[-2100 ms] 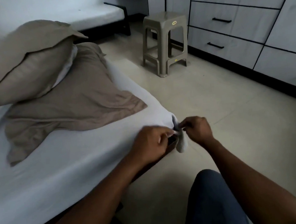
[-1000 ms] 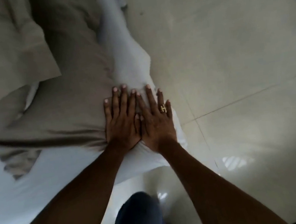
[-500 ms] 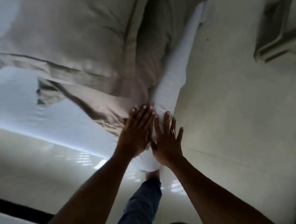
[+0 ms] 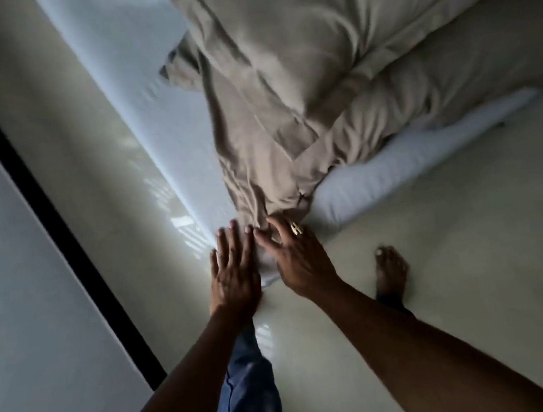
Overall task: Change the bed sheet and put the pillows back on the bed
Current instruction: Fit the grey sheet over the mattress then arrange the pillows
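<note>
While left hand [image 4: 236, 276] and right hand [image 4: 300, 264] press white sheet [image 4: 363, 181] corner, fingers [image 4: 235, 241] straight, released, beige pillows [image 4: 342, 23] rumpled

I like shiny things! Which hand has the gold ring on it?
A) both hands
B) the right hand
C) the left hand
B: the gold ring sits on a finger of the right hand, while the left hand shows only bare fingers.

Found white bed sheet [image 4: 162, 123] pulled smooth over the bed corner; found beige pillow [image 4: 325, 19] at 1 o'clock, resting atop crumpled beige cloth [image 4: 250, 160] trailing toward 6 o'clock.
</note>
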Tool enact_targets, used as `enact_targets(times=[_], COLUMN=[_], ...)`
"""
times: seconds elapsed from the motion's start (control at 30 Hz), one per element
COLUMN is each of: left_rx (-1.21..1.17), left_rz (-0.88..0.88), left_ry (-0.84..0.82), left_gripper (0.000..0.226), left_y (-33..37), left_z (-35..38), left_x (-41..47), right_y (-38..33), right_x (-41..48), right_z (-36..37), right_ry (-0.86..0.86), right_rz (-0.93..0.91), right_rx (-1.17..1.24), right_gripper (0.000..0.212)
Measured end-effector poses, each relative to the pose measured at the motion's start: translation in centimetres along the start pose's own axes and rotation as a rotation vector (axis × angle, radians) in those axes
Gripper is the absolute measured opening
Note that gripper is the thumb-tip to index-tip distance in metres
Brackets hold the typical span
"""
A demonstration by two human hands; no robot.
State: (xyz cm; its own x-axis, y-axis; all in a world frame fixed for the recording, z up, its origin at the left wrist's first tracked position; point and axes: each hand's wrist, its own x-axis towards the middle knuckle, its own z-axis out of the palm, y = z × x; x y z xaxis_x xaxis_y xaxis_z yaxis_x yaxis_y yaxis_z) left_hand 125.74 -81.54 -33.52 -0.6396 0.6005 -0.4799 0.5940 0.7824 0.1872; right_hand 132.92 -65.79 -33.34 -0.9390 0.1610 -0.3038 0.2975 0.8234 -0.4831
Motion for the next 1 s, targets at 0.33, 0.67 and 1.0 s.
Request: enact_targets(times=[0.33,0.67,1.0], left_rx=[-0.196,-0.325,-0.291], left_rz=[-0.099,0.008,0.089], left_ry=[0.344,0.980,1.244], left_gripper=[0.075,0.061,0.060], left_y=[2.9,1.4,-0.5], left_z=[4.8,12.4,16.3], left_x=[-1.2,2.3,3.8], right_y=[2.7,4.8,5.5], right_x=[-2.4,0.0,1.8], right_z=[3.3,13.2,16.6], right_ry=[0.144,0.741,0.990], right_rz=[-0.116,-0.298,-0.395], right_rx=[0.058,0.015,0.008], right_gripper=[0.055,0.052,0.046])
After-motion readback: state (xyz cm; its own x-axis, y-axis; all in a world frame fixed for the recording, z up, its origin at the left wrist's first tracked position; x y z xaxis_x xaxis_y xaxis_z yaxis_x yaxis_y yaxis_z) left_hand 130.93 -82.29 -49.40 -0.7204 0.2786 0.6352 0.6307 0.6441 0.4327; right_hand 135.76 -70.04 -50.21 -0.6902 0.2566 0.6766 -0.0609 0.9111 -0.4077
